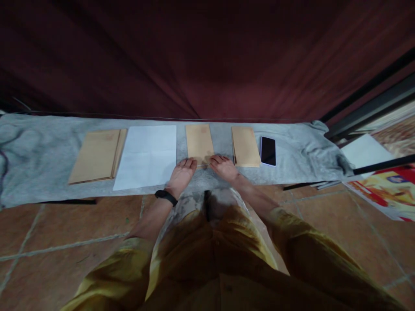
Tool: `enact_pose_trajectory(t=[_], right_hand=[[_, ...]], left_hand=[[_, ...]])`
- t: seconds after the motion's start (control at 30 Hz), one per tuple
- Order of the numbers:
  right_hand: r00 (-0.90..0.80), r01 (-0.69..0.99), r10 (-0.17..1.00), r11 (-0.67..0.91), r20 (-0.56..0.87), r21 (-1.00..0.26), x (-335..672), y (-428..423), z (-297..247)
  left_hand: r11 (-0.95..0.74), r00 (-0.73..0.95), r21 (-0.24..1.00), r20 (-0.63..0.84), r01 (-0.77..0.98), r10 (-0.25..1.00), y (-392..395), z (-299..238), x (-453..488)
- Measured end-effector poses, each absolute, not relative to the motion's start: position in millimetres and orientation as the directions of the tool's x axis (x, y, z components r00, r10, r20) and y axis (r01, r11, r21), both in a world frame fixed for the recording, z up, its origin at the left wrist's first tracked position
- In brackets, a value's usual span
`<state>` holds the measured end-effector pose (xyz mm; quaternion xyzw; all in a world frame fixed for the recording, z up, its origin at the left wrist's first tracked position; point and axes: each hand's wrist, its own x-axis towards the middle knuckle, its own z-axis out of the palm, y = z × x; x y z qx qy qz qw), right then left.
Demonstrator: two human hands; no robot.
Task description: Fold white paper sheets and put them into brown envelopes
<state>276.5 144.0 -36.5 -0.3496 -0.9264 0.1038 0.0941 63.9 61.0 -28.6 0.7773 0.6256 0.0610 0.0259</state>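
Against left grip point(183, 171) and right grip point(225, 167) lies the middle envelope point(199, 142).

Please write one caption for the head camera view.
Left hand and right hand touch a brown envelope beside a white sheet.

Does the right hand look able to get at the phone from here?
Probably yes: the right hand is at the middle brown envelope, and only the flat right-hand envelopes lie between it and the phone, whose top looks uncovered.
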Motion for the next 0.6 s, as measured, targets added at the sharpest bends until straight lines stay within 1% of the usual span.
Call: enact_pose_trajectory(t=[0.1,0.17,0.27,0.37,0.47,0.6], right_hand=[[-0.745,0.616,0.659,0.740,0.107,-0.271,278,145,-37],[-0.748,0.610,0.653,0.747,0.117,-0.263,279,145,-38],[-0.738,0.610,0.661,0.739,0.134,-0.285,280,145,-41],[-0.709,0.614,0.689,0.708,0.149,-0.348,281,143,-44],[-0.693,0.604,0.701,0.692,0.169,-0.395,283,141,-46],[-0.708,0.555,0.677,0.710,0.202,-0.434,286,138,-49]], left_hand=[[-0.229,0.225,0.074,0.056,0.971,0.973,61,-29,64],[-0.226,0.221,0.081,0.062,0.971,0.973,61,-30,63],[-0.198,0.187,0.164,0.082,0.966,0.979,60,-33,61],[-0.154,0.131,0.242,0.111,0.958,0.985,58,-36,61],[-0.138,0.101,0.276,0.144,0.951,0.984,54,-37,62],[-0.138,0.095,0.305,0.153,0.942,0.984,50,-36,65]])
